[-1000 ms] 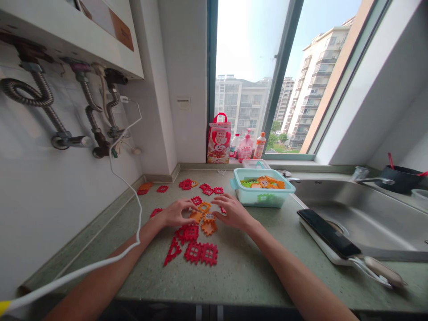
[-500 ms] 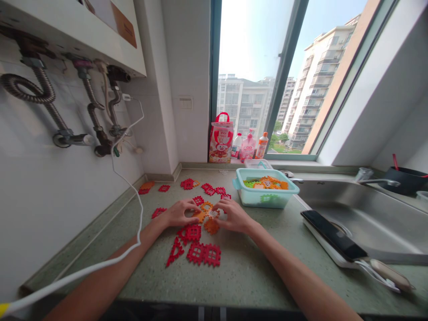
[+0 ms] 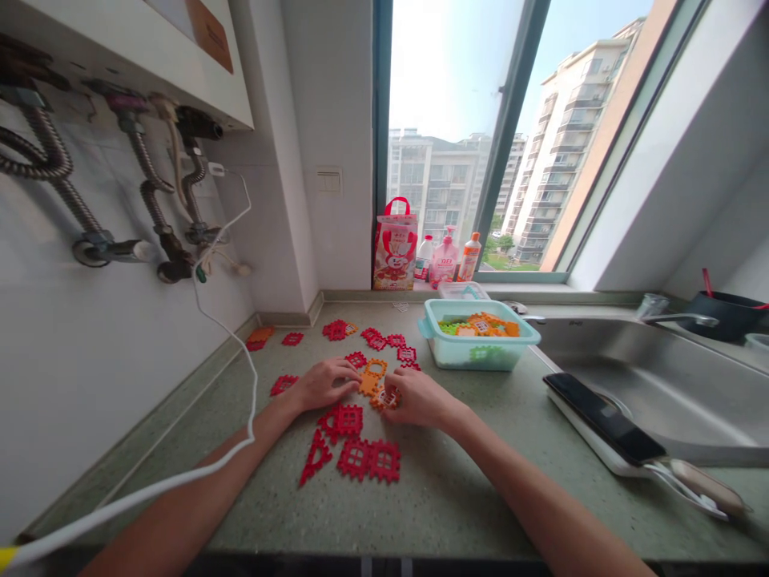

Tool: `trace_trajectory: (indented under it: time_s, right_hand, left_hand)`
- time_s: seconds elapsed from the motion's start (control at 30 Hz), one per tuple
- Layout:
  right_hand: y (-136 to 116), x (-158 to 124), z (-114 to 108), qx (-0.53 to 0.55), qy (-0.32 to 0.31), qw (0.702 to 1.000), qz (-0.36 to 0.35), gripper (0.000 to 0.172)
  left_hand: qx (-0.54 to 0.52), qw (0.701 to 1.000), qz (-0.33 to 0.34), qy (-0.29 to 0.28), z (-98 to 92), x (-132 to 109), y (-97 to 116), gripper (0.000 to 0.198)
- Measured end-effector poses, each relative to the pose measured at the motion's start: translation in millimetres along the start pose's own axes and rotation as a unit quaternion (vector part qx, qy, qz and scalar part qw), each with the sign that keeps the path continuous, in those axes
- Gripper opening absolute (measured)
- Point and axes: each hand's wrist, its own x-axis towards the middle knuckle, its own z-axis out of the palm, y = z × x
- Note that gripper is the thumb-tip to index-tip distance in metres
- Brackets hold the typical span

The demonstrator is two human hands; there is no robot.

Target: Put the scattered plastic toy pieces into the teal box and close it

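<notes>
My left hand [image 3: 326, 384] rests on the counter, fingers curled together, fingertips against the left edge of a flat orange interlocking tile [image 3: 368, 383]. That tile joins an orange ring-shaped tile [image 3: 376, 368] above it. To the right, my right hand [image 3: 420, 398] pinches an orange tile with a white window-like grid [image 3: 384, 397], partly covered by the fingers. Red interlocking tiles surround the hands: a joined pair with windows [image 3: 368, 460], a triangular one [image 3: 316, 457] and a windowed one [image 3: 349, 420] in front, with several more behind.
A light-blue plastic box [image 3: 474, 351] of orange and green tiles stands behind my right hand. At the right is a steel sink [image 3: 649, 385], with a black phone [image 3: 594, 417] on its near edge. A white cable [image 3: 255, 385] hangs across my left forearm.
My right hand has shifted its grip from beside the orange tiles onto the gridded one, which has turned. My left fingers have drawn closer together. The camera view has shifted slightly.
</notes>
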Motion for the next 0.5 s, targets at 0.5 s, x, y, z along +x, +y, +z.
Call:
trace_trajectory:
  time_s: [0.5]
  right_hand:
    - [2,19,26,0.047,0.062,0.997,-0.021,0.021]
  left_hand:
    - [0.179,0.981,-0.029,0.074,2.0,7,-28,0.040]
